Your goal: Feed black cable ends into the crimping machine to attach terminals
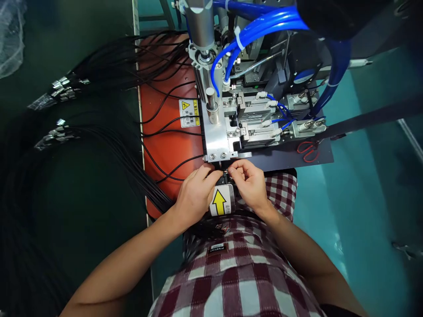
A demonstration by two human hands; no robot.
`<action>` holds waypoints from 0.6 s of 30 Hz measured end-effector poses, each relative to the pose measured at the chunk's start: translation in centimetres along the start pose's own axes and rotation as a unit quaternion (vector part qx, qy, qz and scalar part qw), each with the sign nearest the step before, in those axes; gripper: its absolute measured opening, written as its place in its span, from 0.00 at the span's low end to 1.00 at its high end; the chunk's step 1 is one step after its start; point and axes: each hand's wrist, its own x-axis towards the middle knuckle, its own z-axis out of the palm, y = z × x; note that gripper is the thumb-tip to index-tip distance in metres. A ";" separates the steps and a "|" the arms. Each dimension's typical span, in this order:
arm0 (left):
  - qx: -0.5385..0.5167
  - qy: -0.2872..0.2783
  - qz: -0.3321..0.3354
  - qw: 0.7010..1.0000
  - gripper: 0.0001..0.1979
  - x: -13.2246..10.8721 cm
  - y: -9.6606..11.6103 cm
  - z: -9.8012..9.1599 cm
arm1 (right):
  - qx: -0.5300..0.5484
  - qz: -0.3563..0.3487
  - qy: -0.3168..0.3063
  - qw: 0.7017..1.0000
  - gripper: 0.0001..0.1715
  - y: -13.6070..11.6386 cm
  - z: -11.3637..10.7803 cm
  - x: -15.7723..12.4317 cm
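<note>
- L hand (196, 189): fingers curled, thumb & forefinger drawn narrow at the L edge of the dark block (223, 180); whether it grips anything, can't tell.
- R hand (249, 182): thumb & forefinger bent to a narrow pinch, tips just R of the block; contents too small to tell.
- Dark block: btw. the two sets of fingertips, just in front of the metal plate (216, 147) & just beyond the arrow label (221, 200); a tiny bright part (226, 172) shows there, ident. unclear.
- Handling (judgement): fine work, so best done w/ a light fingertip pinch, L steadying, R making small adj.; tips kept clear of the plate's edge, esp. as a cylinder (201, 24) stands over it.
- Black cables (119, 66): across the red board (168, 154), L side; slack best kept off the wrists.
- Red scissors (309, 151): far R, well apart from both hands.
</note>
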 end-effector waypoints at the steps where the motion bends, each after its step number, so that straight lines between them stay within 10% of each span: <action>1: -0.001 -0.003 -0.002 1.000 0.12 0.0 0.0 0.0 | 0.014 0.012 -0.003 1.000 0.09 0.1 -0.1 0.0; 9: 0.009 0.010 -0.004 1.000 0.11 -0.2 -0.2 0.1 | 0.186 0.191 -0.069 0.961 0.12 0.6 -0.7 1.0; 18: -0.006 0.016 -0.008 1.000 0.12 -0.2 -0.3 0.4 | -0.038 0.044 -0.001 0.998 0.09 -0.6 -0.4 -1.8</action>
